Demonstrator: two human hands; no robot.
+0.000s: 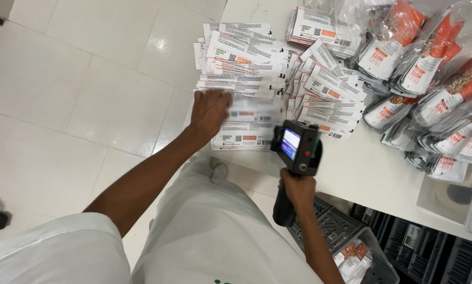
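My left hand reaches out over the near edge of a spread of flat white pouches laid in rows on a white table. It holds one white pouch, which is blurred with motion, just above the nearest row. My right hand grips the black handle of a handheld printer gun, whose small lit screen faces me. The gun's head sits at the right end of the nearest pouch row.
Heaps of clear and orange-printed pouches fill the table's right side. Below the table edge stand a grey crate holding a few pouches and dark crates. White tiled floor lies to the left.
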